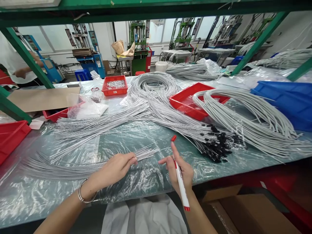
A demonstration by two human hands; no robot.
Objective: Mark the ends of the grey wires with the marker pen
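My left hand (115,167) is closed around a bundle of thin grey wires (68,169), whose ends fan out to the right of the fingers. Their other ends curve away over the table to the left. In my right hand (181,172) is a white marker pen (180,185) with red ends, lying slanted across the palm. The index finger and another finger reach out toward the wire tips. Just beyond the index fingertip is a small red cap (173,138); whether it touches the finger I cannot tell.
Behind lie a loose pile of wires (104,122), black-tipped wires (214,143) and coiled cables (263,120). Red trays (188,112), a red bin of small metal parts (114,92) and blue bins (282,104) surround them. Green shelf posts (260,42) frame the table. Another person's hand (21,72) shows at left.
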